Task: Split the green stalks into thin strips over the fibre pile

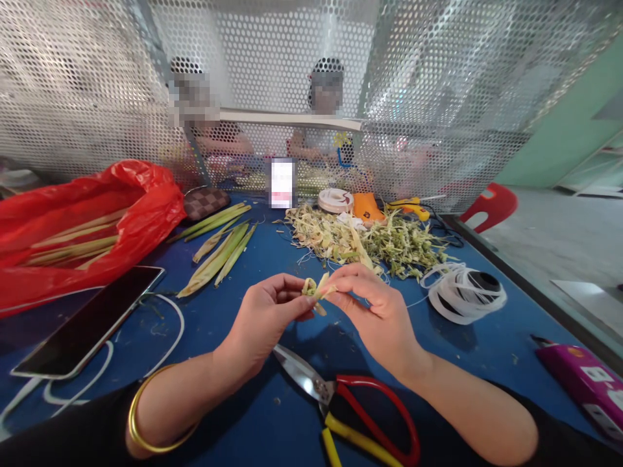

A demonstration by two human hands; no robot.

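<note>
Right now, a small, pale yellow-green twist of thin plant husk is held up between two bare hands, over the middle of the blue tabletop. Toward the left it curls into a tight greenish loop; near its centre a cream-coloured flap sticks up at a slant; a paler tip runs off to the right, and a tan end pokes out below. Fingers cover parts of it, so how it is folded cannot be told.

The left hand is clamped on the looped side between thumb and forefinger, its other fingers curled. The right hand pinches the paler side between thumb and fingertips.

Just below the hands, on the near side, lie scissors with metal blades and red and yellow handles. Farther off, beyond the right hand, spreads a loose heap of cream and green husk scraps. To the right of that hand sits a coil of white ribbon. On the left, long straw-coloured and green husk leaves lie between the hands and a crumpled red plastic bag with more long strips inside.
</note>
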